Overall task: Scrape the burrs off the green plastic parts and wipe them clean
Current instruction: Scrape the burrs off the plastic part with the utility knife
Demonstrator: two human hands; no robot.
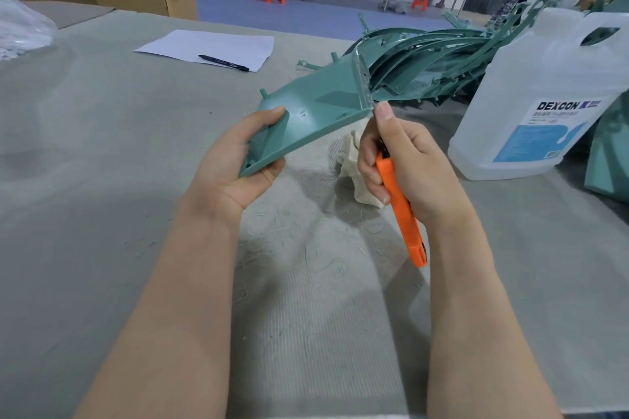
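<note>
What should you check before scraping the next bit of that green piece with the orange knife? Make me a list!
1. Left hand grips the green part firmly at its near end: ok.
2. Right hand is wrapped round the orange knife, thumb up by the part's edge: ok.
3. Blade is out and sits on the burr: cannot tell, the hand hides it.
4. Left fingers stay away from the scraped edge: ok, they hold the opposite end.
5. Cloth for wiping is close: ok, it lies on the table under the right hand.
6. Cleaning liquid jug is at hand: ok, standing upright to the right.
</note>
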